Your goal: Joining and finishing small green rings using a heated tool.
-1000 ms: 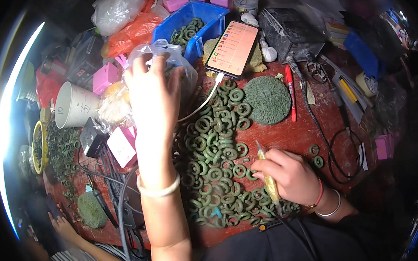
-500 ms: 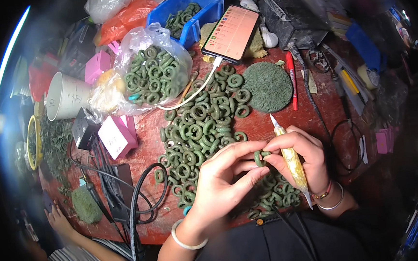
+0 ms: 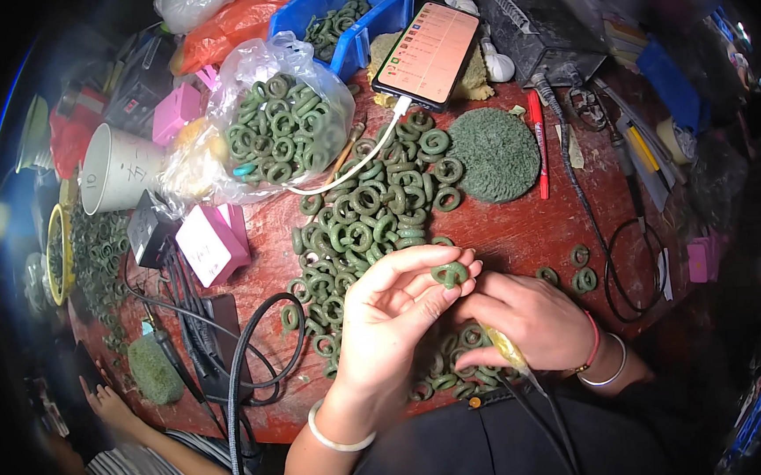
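Observation:
My left hand (image 3: 394, 311) pinches a small green ring piece (image 3: 449, 273), fingers curled beneath it and thumb at its lower edge. Close against those fingertips, my right hand (image 3: 528, 324) is curled over a yellow tape-wrapped pen-like tool (image 3: 507, 348), whose tip is hidden and whose cord runs down toward my dark top. Under and beyond both hands lies a heap of green rings (image 3: 362, 221). A clear plastic bag of similar rings (image 3: 280, 121) sits above the heap, with a round green textured pad (image 3: 494, 154) to its right.
Around the red table (image 3: 591, 223) are a blue bin (image 3: 355, 58), phone (image 3: 425, 53), black power box (image 3: 543, 32), red pen (image 3: 540, 147), white cup (image 3: 111, 164), pink box (image 3: 209, 245) and tangled cables (image 3: 259, 334). Another person's hand (image 3: 105, 402) is at lower left.
My left hand came down from the plastic bag to a ring piece beside my right hand. Since half a second ago, the yellow tool has swung from upright to mostly hidden beneath my right hand.

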Demonstrator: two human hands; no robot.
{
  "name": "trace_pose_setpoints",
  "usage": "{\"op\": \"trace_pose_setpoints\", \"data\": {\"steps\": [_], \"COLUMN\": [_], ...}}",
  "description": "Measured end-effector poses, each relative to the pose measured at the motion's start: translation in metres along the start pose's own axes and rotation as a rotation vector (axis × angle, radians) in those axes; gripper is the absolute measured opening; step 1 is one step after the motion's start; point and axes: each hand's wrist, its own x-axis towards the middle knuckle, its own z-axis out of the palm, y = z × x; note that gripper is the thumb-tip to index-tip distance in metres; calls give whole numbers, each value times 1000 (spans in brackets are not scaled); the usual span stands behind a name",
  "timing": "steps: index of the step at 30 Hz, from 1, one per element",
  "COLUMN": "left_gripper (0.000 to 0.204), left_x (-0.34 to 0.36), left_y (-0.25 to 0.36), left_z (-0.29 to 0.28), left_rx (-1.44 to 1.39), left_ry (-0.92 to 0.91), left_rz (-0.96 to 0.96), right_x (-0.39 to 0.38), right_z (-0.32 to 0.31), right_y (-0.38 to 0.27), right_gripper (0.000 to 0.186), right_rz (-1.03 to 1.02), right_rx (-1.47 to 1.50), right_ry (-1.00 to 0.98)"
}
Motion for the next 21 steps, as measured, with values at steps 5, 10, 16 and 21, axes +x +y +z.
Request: {"op": "trace_pose_setpoints", "data": {"steps": [5,10,16,21], "left_gripper": [35,35,37,41], "left_x": [0,0,0,-1], "left_y": [-1,-2,-1,1], "left_z": [2,0,2,2], "left_rx": [55,-14,-26,-65], "left_ry": [19,19,27,7], "left_rz": [12,-23,-49,-57], "right_x": [-4,0,-4,2], "right_z": [-1,-6,-7,-10], "right_y": [7,0,5,6], "right_gripper": [31,23,19,19], "right_rz": [126,81,161,141], "right_rx": [-228,-100,-162,33], "right_ry": [97,102,187,442]}}
